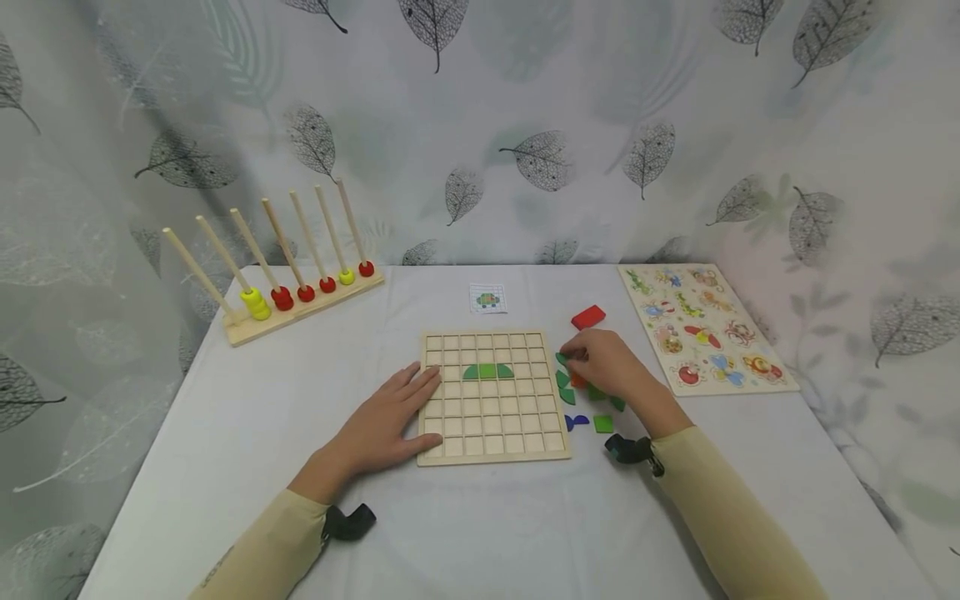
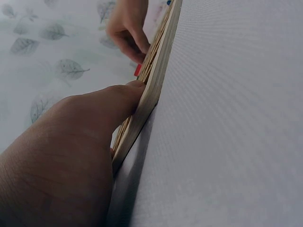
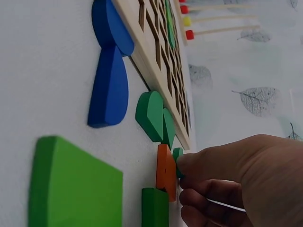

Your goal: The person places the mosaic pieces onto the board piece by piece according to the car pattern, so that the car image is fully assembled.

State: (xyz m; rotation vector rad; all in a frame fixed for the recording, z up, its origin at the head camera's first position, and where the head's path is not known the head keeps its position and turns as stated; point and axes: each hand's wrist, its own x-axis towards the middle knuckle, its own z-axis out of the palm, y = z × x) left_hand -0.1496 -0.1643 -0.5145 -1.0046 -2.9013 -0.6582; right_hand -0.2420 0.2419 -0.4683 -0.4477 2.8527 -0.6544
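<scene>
By the right hand (image 1: pixel 606 362), a green piece (image 1: pixel 561 359) is grasped between the thumb and the fingertips, just beside the board (image 1: pixel 488 426), at about two o'clock from its middle; whether it is lifted from the table (image 1: pixel 315 400) cannot be told. At nine o'clock, the board's edge is touched by the left hand (image 1: pixel 386 421), whose fingers are extended and not clenched. In the third row of the board from the far side, three tiles (image 1: pixel 487 372) are set in neighbouring cells: a green square, with a rounded green piece at each side. Close to the right fingertips, an orange piece (image 3: pixel 164 171) is seen. At three o'clock, two more green pieces (image 3: pixel 150 116) are found near the board, and towards four o'clock two blue pieces (image 3: pixel 110 90) are placed touching each other, with a loose square (image 1: pixel 603 423) to their right. At two o'clock, beyond the right hand, a red block (image 1: pixel 588 317) is seen. Farther out, a card (image 1: pixel 488 298) is placed at twelve o'clock, a beaded rack (image 1: pixel 296 309) at ten, and a puzzle (image 1: pixel 708 354) between two and three.
</scene>
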